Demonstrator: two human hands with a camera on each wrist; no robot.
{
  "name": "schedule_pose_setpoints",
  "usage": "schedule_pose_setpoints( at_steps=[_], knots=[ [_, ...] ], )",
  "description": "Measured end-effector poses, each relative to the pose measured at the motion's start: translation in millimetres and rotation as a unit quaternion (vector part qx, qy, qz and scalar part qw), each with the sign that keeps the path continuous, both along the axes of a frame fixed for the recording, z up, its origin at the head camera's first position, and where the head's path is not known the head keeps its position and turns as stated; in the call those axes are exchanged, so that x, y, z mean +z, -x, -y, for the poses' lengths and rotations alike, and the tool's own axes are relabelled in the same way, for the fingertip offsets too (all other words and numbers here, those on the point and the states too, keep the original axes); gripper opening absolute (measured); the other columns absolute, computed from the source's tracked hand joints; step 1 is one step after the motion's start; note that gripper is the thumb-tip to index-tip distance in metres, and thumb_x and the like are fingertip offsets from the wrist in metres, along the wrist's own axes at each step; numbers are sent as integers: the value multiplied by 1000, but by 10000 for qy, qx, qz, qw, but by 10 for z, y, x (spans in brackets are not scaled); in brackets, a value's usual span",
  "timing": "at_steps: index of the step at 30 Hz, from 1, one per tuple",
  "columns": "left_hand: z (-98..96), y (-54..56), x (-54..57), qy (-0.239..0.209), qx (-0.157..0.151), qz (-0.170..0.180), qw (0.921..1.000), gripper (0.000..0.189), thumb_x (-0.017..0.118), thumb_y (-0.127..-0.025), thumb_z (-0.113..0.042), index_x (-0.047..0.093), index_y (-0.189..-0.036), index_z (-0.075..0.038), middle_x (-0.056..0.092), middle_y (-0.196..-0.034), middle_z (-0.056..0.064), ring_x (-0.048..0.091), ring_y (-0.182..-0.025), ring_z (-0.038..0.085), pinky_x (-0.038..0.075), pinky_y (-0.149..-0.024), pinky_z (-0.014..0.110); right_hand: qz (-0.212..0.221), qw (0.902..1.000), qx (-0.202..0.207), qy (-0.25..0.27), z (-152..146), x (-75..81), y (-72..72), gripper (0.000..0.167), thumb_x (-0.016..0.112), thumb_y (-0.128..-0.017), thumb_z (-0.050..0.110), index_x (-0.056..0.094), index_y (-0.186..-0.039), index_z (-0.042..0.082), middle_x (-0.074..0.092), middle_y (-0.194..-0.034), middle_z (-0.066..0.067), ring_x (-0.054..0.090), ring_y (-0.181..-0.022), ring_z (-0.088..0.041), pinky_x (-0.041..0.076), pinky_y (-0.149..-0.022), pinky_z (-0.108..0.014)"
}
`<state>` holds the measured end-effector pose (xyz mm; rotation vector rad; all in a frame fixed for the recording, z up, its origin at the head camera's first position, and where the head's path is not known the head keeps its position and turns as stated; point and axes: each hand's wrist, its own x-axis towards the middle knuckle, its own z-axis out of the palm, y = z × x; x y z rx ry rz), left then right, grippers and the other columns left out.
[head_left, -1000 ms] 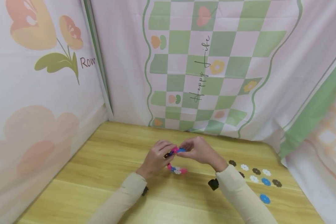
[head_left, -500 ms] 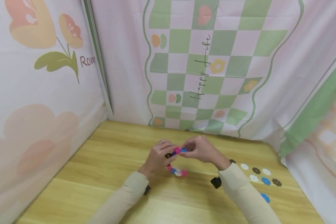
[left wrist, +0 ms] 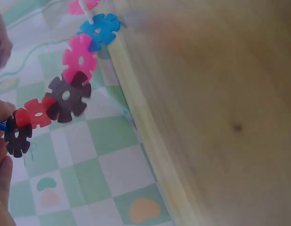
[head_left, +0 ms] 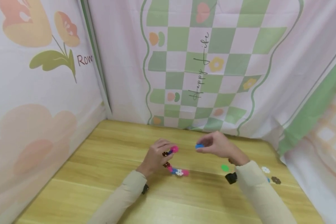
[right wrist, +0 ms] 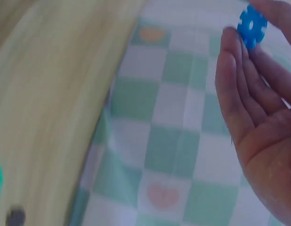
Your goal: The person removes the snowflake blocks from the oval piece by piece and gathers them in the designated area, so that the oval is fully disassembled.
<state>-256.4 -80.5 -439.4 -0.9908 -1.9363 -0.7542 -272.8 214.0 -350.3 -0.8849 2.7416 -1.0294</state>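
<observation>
My left hand (head_left: 154, 158) pinches one end of a curved chain of interlocked snowflake discs. Pink, blue, white, red and dark brown discs make up the chain (left wrist: 68, 96), which hangs in an arc below the fingers. A pink disc (head_left: 175, 149) sticks out at the held end, and another pink disc (head_left: 186, 172) is at the lower end. To the right, apart from the chain, my right hand (head_left: 217, 144) pinches a single blue snowflake disc (right wrist: 252, 27) between thumb and fingertips.
A green disc (head_left: 225, 168) lies on the wooden table (head_left: 123, 137) below my right hand. A white disc (head_left: 265, 170) and a brown disc (head_left: 276, 180) lie farther right, with other discs partly behind the right sleeve (head_left: 257, 180). A checkered curtain (head_left: 176, 81) hangs along the back edge.
My right hand has drawn away from the chain to the right with the blue disc. The left hand stays nearly in place with the chain. The green disc has come into view.
</observation>
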Motion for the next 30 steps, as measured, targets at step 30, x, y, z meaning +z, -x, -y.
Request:
schedule_pose_setpoints(
  at_steps=[30],
  knots=[
    [91, -10, 57, -176, 145, 567, 9981, 33, 91, -80, -4, 78, -110, -1, 79, -104, 10, 73, -99, 21, 63, -93, 27, -42, 9938, 415, -1032, -1607, -853, -639, 28, 85, -89, 33, 76, -106, 12, 74, -98, 7, 66, -85, 1, 61, -72, -22]
  ],
)
